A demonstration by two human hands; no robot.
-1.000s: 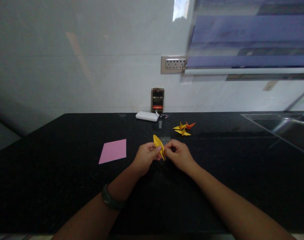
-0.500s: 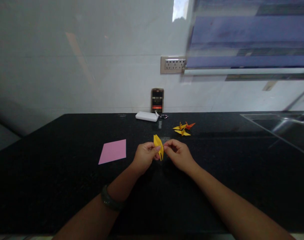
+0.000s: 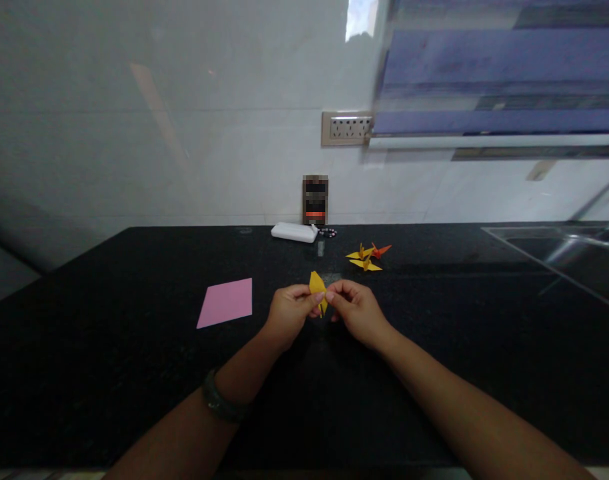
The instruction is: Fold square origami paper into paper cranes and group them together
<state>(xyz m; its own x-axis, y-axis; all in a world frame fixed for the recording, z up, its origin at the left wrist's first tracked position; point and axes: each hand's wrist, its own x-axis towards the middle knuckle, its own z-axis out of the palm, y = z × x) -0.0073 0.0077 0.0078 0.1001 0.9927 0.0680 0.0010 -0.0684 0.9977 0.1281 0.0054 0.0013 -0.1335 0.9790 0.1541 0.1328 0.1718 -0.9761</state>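
A partly folded piece of yellow origami paper (image 3: 317, 283) is held between my two hands above the dark countertop. My left hand (image 3: 291, 312) pinches it from the left, thumb on its near face. From the other side, my right hand (image 3: 358, 309) closes thumb and forefinger on its right edge. The fingertips cover part of the folds. Farther back to the right lie folded paper cranes, a yellow one (image 3: 366, 265) in front, with another yellow crane (image 3: 359, 254) and an orange crane (image 3: 381, 251) behind it.
A pink paper sheet (image 3: 226, 303) lies flat to the left on the black countertop (image 3: 109, 373). A white power bank (image 3: 294, 232) with a beaded strap rests near the wall, before an upright phone (image 3: 315, 200). A sink (image 3: 559, 250) is at the right.
My right fingers have moved slightly left and now pinch the paper's right edge. The yellow paper has turned a little, showing a broader upper face. My left hand keeps its hold.
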